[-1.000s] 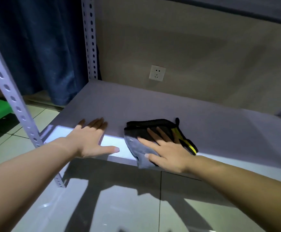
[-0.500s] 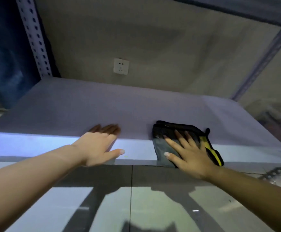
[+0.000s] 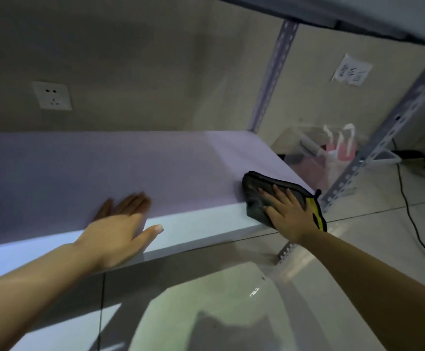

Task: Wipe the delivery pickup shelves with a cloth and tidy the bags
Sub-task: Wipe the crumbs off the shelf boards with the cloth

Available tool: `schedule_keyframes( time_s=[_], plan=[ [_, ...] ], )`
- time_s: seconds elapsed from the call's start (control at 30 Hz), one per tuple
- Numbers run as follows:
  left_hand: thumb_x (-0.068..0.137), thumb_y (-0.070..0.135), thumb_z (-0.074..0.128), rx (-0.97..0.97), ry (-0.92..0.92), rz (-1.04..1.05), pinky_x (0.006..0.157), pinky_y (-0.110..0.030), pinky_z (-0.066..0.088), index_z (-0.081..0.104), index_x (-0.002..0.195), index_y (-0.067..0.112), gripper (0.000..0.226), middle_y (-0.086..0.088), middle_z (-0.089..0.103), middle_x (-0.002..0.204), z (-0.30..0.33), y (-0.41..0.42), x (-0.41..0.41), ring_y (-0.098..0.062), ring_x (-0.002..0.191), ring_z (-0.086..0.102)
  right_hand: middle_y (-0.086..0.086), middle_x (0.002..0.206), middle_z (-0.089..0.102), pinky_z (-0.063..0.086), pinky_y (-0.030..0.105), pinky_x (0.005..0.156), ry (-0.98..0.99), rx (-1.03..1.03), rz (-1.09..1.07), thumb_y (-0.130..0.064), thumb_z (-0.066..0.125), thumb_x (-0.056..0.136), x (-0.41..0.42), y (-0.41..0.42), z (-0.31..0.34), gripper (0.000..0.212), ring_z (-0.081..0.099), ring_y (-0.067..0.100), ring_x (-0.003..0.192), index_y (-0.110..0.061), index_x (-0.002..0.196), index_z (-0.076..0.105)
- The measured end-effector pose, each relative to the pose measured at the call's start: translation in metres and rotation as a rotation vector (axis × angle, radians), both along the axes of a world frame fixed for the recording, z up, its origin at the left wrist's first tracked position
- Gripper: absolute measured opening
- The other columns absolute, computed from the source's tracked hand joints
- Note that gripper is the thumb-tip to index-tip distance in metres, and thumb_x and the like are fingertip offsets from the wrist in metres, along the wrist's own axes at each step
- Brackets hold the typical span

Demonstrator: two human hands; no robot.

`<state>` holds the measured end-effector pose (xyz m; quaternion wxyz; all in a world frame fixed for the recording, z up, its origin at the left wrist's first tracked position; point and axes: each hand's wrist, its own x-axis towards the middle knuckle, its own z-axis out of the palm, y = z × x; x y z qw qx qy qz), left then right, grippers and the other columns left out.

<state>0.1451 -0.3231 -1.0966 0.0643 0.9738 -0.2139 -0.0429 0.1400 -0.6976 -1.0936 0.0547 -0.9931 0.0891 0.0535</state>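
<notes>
Cloth: dark grey microfibre cloth [image 3: 255,198] with black edging and a yellow strip on its right side – lies flat at the front right corner of the shelf, its near edge overhanging the shelf lip.
Right hand: right hand [image 3: 288,214] lies palm down on the cloth, fingers straight and slightly spread, pressing it to the board – no curl round the fabric.
Left hand: left hand [image 3: 116,230] rests flat on the shelf well to the left of the cloth, fingers straight and together, thumb out along the bright front strip; it holds nothing.
Shelf: pale board [image 3: 105,168], shaded lilac at the back, lit white-blue along the front edge; nothing else rests on the part in view.
Uprights: perforated grey metal posts – one at the back right corner [image 3: 272,72], one at the front right [image 3: 383,138].
Bags: beyond the right end of the shelf, near the floor, a clear plastic bag [image 3: 307,148] and a pink-tinted one with white handles [image 3: 340,145], both blurred.
Wall: beige, with a white power socket [image 3: 52,95] at left and a paper note [image 3: 351,70] at right, writing unreadable.
Floor: glossy tiles [image 3: 206,312] with reflections; a black cable [image 3: 413,224] runs along the right.
</notes>
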Motion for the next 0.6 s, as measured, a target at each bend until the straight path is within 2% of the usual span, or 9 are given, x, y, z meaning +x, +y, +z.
schedule_keyframes(
  time_s=[0.1,0.2,0.3,0.37,0.43,0.53,0.6],
  plan=[
    [0.051,0.085,-0.025,0.01,0.018,0.024,0.118,-0.036,-0.003,-0.005,0.152,0.022,0.121,0.008,-0.009,0.16,-0.001,-0.029,0.013,-0.006,0.145,-0.01,-0.011,0.161,-0.004,-0.008,0.063,0.111,0.03,0.029,-0.109,-0.052,0.022,0.096,0.017,-0.014,0.001,0.05,-0.007,0.022,0.148,-0.059,0.143,0.006],
    [0.058,0.075,-0.015,0.019,-0.013,0.043,0.118,-0.037,0.0,-0.001,0.152,0.02,0.11,0.006,-0.006,0.16,-0.001,-0.044,0.029,-0.007,0.146,-0.006,-0.006,0.161,-0.006,-0.008,0.067,0.109,0.061,0.027,-0.119,-0.055,0.022,0.096,0.034,0.0,0.003,0.052,-0.008,0.03,0.147,-0.059,0.143,0.002],
    [0.057,0.078,-0.016,0.078,-0.056,-0.023,0.118,-0.036,0.003,0.001,0.153,0.021,0.113,0.006,-0.005,0.16,0.001,-0.046,0.054,-0.008,0.146,-0.004,-0.005,0.161,-0.008,-0.008,0.068,0.108,0.047,0.014,0.015,-0.061,0.021,0.093,0.039,0.024,0.002,0.054,-0.009,0.031,0.147,-0.059,0.143,0.001],
    [0.049,0.088,-0.024,0.088,-0.086,-0.049,0.118,-0.033,0.003,0.002,0.152,0.026,0.124,0.009,-0.004,0.16,-0.003,-0.042,0.068,-0.007,0.146,-0.002,-0.007,0.161,-0.009,-0.007,0.068,0.108,0.014,-0.017,0.149,-0.069,0.016,0.086,0.041,0.043,-0.001,0.059,-0.011,0.029,0.147,-0.061,0.142,0.0],
    [0.048,0.087,-0.028,0.068,-0.108,-0.054,0.117,-0.03,0.002,0.002,0.152,0.028,0.123,0.011,-0.003,0.159,-0.007,-0.04,0.071,-0.006,0.146,-0.002,-0.01,0.16,-0.01,-0.01,0.065,0.109,-0.005,-0.025,0.303,-0.074,0.018,0.084,0.043,0.058,-0.004,0.061,-0.014,0.025,0.147,-0.062,0.141,0.0],
    [0.063,0.083,-0.006,-0.013,-0.111,-0.037,0.117,-0.029,0.002,0.011,0.152,0.027,0.107,0.011,0.004,0.159,-0.011,-0.04,0.067,-0.007,0.146,0.003,-0.018,0.159,-0.007,-0.012,0.056,0.113,-0.028,0.039,0.433,-0.068,0.029,0.091,0.073,0.05,-0.001,0.057,-0.012,0.015,0.147,-0.061,0.142,0.004],
    [0.068,0.081,0.001,-0.064,-0.16,-0.014,0.116,-0.031,0.009,0.026,0.15,0.024,0.102,0.006,0.019,0.157,-0.013,-0.04,0.064,-0.011,0.145,0.016,-0.019,0.159,-0.004,-0.007,0.056,0.114,-0.04,0.042,0.356,-0.065,0.031,0.092,0.105,0.035,0.0,0.06,-0.007,0.015,0.148,-0.056,0.145,0.005]
  ],
)
